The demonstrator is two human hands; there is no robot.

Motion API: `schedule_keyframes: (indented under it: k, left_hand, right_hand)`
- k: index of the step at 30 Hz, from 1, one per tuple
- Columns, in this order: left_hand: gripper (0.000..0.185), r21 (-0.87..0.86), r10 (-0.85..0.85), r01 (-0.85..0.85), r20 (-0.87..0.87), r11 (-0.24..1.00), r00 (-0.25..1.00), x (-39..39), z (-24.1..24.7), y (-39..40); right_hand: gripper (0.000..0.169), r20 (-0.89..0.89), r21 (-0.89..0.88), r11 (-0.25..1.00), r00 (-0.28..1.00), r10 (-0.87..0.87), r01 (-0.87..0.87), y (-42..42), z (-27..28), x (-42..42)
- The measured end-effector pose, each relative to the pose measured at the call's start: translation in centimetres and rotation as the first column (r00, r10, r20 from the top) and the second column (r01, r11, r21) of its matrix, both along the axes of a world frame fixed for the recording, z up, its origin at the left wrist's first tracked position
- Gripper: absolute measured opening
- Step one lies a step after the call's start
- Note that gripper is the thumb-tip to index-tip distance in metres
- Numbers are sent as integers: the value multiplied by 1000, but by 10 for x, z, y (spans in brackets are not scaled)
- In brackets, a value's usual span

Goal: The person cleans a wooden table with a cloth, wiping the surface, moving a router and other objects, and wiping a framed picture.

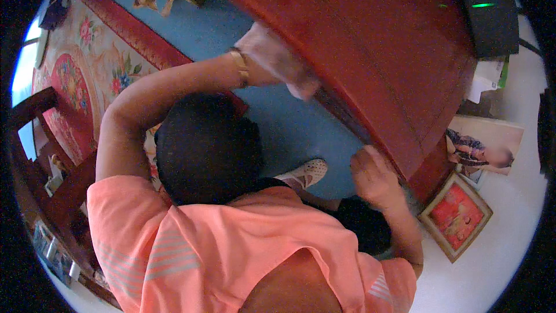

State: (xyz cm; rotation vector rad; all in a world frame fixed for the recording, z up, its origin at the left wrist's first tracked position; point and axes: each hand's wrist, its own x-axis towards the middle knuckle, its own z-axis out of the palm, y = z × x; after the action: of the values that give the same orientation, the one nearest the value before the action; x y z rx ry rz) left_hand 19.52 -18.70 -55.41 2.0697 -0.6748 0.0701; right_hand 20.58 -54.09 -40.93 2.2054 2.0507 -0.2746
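Note:
My left hand (264,71), blurred, presses a pale pinkish cloth (271,48) against the near edge of a reddish-brown wooden table (369,30). The cloth hides most of its fingers. A band circles the left wrist. Further right along the same edge, close to the corner, is my right hand (373,178) with its fingers curled. Whether these fingers grip the edge or only rest beside it is not clear. Between my arms are my bent knees in black trousers (208,148) and one foot in a pale perforated shoe (310,171).
A floral-covered seat (108,56) with red trim stands at left, near a dark wooden frame (69,187). At right are a framed picture (458,217), a photograph (486,143) and a black device (495,21) with a green light. The floor (278,130) is blue.

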Motion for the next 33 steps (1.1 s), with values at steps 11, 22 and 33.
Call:
schedule_keyframes:
  k: [11, 22, 33]
  left_hand:
    - [37, 193, -32, 37, -29, 981, 999, 87, -43, -26]
    - [33, 608, 468, -265, -203, 749, 860, 138, -157, 88]
    - [29, 744, 634, -345, -134, 572, 762, 70, -169, 185]
  right_hand:
    - [25, 56, 76, 983, 984, -170, 166, 4, -10, -2]
    - [28, -92, -9, 825, 821, -564, 565, 10, 6, 3]
    - [43, -7, -370, 649, 697, -717, 665, -56, -32, -5]
